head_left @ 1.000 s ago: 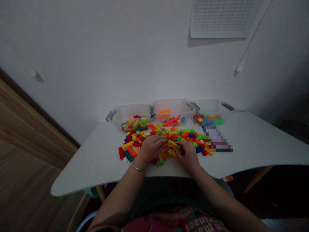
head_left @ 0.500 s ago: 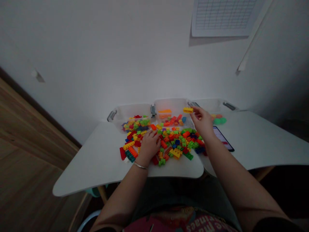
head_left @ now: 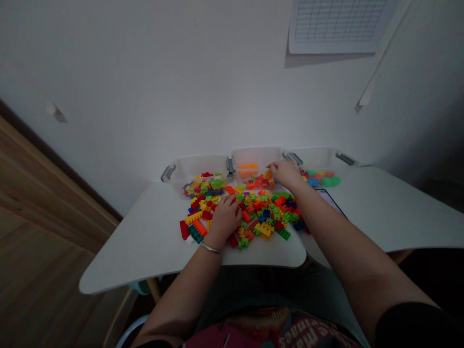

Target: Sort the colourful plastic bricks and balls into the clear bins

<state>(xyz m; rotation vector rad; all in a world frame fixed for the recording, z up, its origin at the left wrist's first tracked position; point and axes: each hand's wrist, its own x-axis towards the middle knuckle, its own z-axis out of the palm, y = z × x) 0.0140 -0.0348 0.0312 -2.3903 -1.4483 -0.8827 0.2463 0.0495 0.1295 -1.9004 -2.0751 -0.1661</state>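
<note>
My left hand lies on the left part of a heap of toy building bricks, its fingers a little apart and bent over the bricks. I see nothing gripped in it. Above the middle clear plastic box is my right hand, with its fingers stretched out over the rim. A yellow brick shows just below those fingertips, among orange and red bricks in that box. It looks apart from the fingers. The bricks in the heap are red, yellow, orange, green and blue.
A left clear box holds small mixed-colour pieces. The right clear box has round green, blue and orange pieces. A phone lies partly under my right forearm. The boxes stand against the wall on a white table.
My right hand has moved left and slightly down over the middle box. The yellow brick it held has left its fingers and appears in the box. My left hand stays put.
</note>
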